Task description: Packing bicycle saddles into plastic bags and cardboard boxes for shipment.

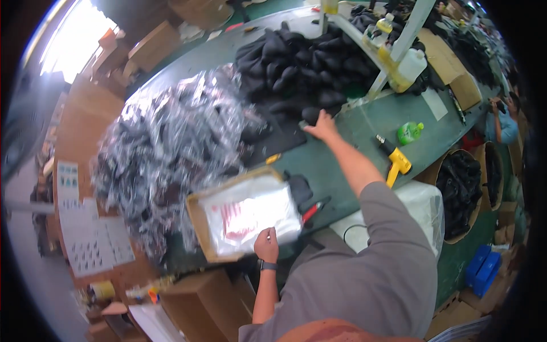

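Observation:
My right hand (323,127) reaches far across the green bench, fingers closed on a soft black padded piece (310,115). Just beyond it rises a large heap of similar black pieces (285,60). My left hand (266,245), with a dark watch on the wrist, is closed at the near edge of a stack of clear plastic bags (250,208). Whatever its fingers hold is too small to make out. The bags lie in a shallow cardboard box (200,231). Another black piece (299,188) and a red-handled tool (313,211) lie to the right of that box.
Many plastic-wrapped black items (171,142) are piled at the left. To the right are a yellow heat gun (399,160), a green bottle (409,133) and a shelf post (407,40). A small yellow tool (273,158) lies mid-bench. Another person (504,122) stands far right.

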Demonstrator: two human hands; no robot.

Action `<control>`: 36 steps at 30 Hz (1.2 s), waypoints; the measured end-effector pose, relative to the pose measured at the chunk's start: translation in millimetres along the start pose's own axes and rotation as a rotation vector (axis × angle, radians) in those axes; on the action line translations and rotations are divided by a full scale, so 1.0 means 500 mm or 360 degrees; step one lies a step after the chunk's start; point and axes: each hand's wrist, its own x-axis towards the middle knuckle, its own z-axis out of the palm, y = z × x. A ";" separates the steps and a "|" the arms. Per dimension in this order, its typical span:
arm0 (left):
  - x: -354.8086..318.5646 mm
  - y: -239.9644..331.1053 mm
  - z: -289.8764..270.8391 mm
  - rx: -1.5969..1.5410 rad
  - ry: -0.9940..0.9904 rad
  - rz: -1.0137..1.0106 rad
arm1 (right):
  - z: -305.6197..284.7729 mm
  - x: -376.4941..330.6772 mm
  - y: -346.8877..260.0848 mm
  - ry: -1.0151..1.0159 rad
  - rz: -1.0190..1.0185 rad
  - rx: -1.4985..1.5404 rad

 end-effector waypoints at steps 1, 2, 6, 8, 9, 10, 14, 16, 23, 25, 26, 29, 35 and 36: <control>0.048 0.007 0.040 0.0128 -0.0016 0.0050 | 0.015 0.024 -0.014 -0.0040 0.0188 0.0093; 0.082 0.003 0.065 0.0272 0.0002 0.0061 | 0.024 0.035 -0.069 -0.0267 0.0483 0.0059; 0.169 -0.056 0.144 0.0612 -0.0422 0.0134 | 0.067 0.042 -0.055 0.0131 0.0465 -0.0061; 0.172 -0.132 0.164 0.0505 -0.0424 0.0307 | 0.060 0.026 -0.036 0.0145 0.0317 -0.0133; 0.181 -0.137 0.172 0.0462 -0.0496 0.0160 | 0.069 0.003 0.022 0.0158 0.0106 -0.0479; 0.189 -0.139 0.179 0.0445 -0.0485 0.0168 | 0.083 -0.041 0.096 0.0157 -0.0090 -0.0831; 0.182 -0.126 0.194 0.0466 -0.0394 0.0254 | 0.016 -0.306 0.150 -0.0374 -0.0097 -0.0638; 0.179 -0.092 0.191 0.0715 -0.0578 0.0302 | -0.062 -0.378 0.109 -0.0620 0.0046 -0.0318; 0.202 -0.120 0.187 0.0167 -0.0469 0.0216 | -0.074 -0.387 0.186 -0.0315 -0.0303 -0.1047; 0.206 -0.129 0.180 0.0019 -0.0485 0.0177 | -0.009 -0.410 0.282 -0.0569 -0.0225 -0.1022; 0.207 -0.143 0.171 0.0010 -0.0415 0.0145 | 0.013 -0.439 0.278 -0.0601 -0.0272 -0.1036; 0.215 -0.126 0.144 -0.0158 -0.0408 -0.0011 | 0.099 -0.527 0.342 -0.0158 0.0571 0.0289; 0.203 -0.221 0.152 -0.0856 -0.0566 -0.0587 | 0.111 -0.584 0.126 -0.0269 0.0549 0.0066; 0.209 -0.205 0.139 -0.0904 -0.0610 -0.0650 | 0.089 -0.586 0.097 -0.0233 0.0548 0.0031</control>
